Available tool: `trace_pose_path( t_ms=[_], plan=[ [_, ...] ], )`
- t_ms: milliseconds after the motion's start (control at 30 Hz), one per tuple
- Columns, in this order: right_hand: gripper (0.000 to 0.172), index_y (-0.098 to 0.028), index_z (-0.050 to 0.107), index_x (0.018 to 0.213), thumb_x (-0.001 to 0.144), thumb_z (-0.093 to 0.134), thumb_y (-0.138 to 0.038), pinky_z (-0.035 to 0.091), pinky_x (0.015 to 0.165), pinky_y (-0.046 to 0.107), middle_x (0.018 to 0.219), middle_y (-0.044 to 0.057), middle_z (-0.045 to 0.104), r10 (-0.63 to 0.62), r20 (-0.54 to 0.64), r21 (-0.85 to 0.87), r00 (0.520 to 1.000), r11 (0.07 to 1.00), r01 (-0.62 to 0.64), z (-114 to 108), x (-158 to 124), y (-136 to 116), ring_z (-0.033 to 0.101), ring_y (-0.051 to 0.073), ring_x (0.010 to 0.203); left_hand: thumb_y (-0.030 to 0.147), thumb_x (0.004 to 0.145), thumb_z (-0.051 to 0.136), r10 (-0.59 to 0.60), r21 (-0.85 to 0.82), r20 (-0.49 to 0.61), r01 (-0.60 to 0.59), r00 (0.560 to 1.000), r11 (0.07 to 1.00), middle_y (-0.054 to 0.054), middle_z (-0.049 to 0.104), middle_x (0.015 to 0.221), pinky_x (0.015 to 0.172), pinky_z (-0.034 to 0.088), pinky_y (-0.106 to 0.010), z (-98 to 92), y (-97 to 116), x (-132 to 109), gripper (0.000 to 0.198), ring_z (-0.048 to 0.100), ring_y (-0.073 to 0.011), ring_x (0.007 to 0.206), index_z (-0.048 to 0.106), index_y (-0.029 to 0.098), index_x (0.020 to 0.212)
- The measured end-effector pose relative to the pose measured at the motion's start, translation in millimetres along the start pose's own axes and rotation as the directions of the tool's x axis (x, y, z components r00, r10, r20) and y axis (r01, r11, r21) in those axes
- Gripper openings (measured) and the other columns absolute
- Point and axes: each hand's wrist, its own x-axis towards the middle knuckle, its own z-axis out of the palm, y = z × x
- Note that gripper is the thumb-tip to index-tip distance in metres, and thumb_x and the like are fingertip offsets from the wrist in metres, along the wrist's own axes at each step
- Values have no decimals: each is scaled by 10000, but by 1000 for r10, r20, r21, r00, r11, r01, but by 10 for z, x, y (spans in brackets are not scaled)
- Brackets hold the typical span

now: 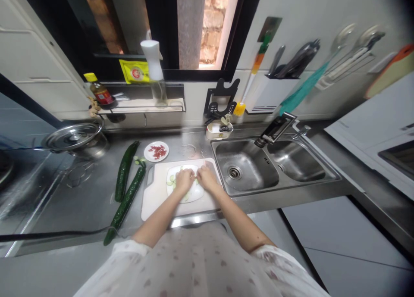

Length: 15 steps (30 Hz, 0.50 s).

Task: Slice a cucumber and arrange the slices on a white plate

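Stainless steel is running the whole width of the surface we are standing at. At its far left a lidded pot is sitting, with a black cable trailing along the near edge. Moving right, two whole cucumbers are lying end to end at a slant, and just beyond them a small saucer is holding red bits. Next, a white chopping board is lying with its right edge against the sink, and it is carrying a white plate. The cucumber slices are resting along the plate's left rim, with more half hidden under our wrists. We are holding our left hand and right hand together over the plate's far side, knuckles up. Our fingers are curling inward and meeting tip to tip. Whether they are pinching a slice or only pressing on one we cannot tell, since the backs of the hands are covering the contact. As we are judging it, the slicing is behind us and we are laying slices out on the plate. The two whole cucumbers are lying untouched. Going on with this is calling for a light pinch and small, careful placements, because the slices are thin, wet and close to the rim.
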Motion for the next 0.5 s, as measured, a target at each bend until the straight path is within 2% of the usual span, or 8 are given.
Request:
trace_pose_path(
  t_ms=[100, 233, 333, 400, 500],
  plan=[
    [194, -146, 654, 960, 909, 472, -193, 362, 815, 297, 1042, 133, 606, -8, -7, 16, 1000, 1000, 8, -3, -8, 5, 526, 217, 952, 292, 895, 502, -1, 4, -11, 1, 1000, 1000, -76, 677, 1002, 853, 369, -336, 20, 2, -8, 186, 568, -227, 1000, 666, 214, 936],
    [202, -151, 644, 988, 916, 462, -202, 361, 829, 293, 1034, 121, 598, -11, -51, 71, 999, 997, 15, -23, -38, 50, 512, 212, 972, 288, 914, 440, 8, 2, -102, -8, 995, 1000, -66, 675, 994, 841, 377, -324, -26, -119, 35, 234, 574, -221, 977, 663, 219, 931],
    [203, -156, 641, 997, 916, 462, -207, 359, 856, 296, 1048, 115, 587, -9, -120, 112, 993, 993, 22, -42, -90, 111, 496, 213, 1011, 290, 905, 450, -61, -37, -182, 55, 981, 998, -65, 672, 1044, 854, 384, -315, -191, -405, 154, 245, 569, -219, 986, 658, 222, 1013],
    [202, -162, 640, 997, 914, 461, -203, 356, 877, 300, 1052, 108, 581, -5, -164, 145, 986, 989, 29, -49, -138, 151, 490, 210, 1028, 292, 906, 443, -164, -67, -254, 152, 953, 986, -76, 655, 1118, 880, 381, -318, -354, -664, 270, 286, 550, -229, 1042, 648, 227, 1095],
    [193, -171, 639, 976, 912, 458, -198, 360, 887, 303, 1034, 94, 581, -7, -217, 198, 976, 979, 50, -50, -208, 188, 494, 203, 1023, 318, 907, 450, -293, -58, -306, 290, 906, 955, -103, 642, 1146, 890, 375, -338, -605, -1043, 453, 329, 540, -253, 1060, 648, 222, 1151]
  ],
)
